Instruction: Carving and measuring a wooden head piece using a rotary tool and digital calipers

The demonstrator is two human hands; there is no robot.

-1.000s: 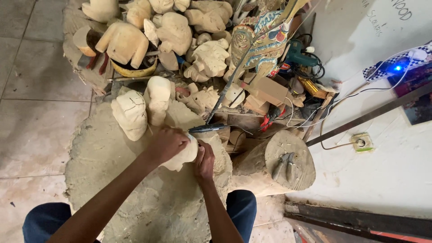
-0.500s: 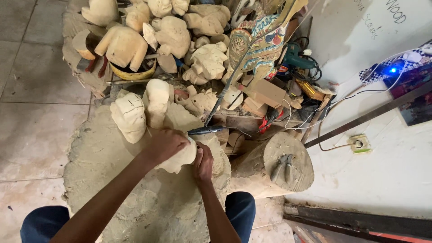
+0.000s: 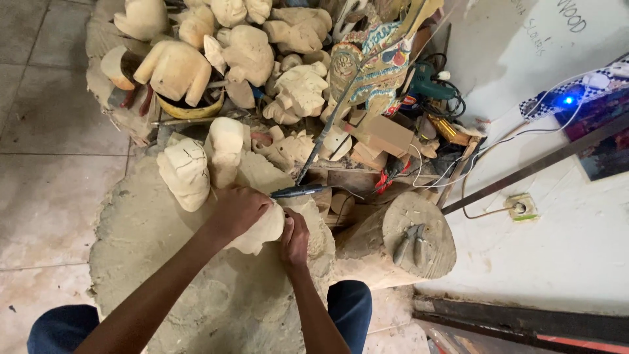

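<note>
Carving (image 3: 262, 231), a pale rounded lump of wood, sits low in the middle of the view on a sawdust-covered mat (image 3: 151, 262), clasped between both hands. Left hand (image 3: 237, 210) is curled over its top and left side, fingers closed around it. Right hand (image 3: 295, 237) presses against its right side with fingers bent; how tightly it grips I cannot tell. Just above the hands lies a dark pen-shaped tool (image 3: 298, 191), its cord trailing right. Two unfinished pale figures (image 3: 187, 172) stand just left of and above the left hand, close together. Behind them a heap of rough carved blanks (image 3: 249, 52) fills the top of the view, with a painted figure (image 3: 370, 69) leaning beside it. To the right of the hands a round stump (image 3: 419, 226) carries a pair of pliers (image 3: 407, 241). Blue-clad knees (image 3: 347, 308) frame the bottom edge.
</note>
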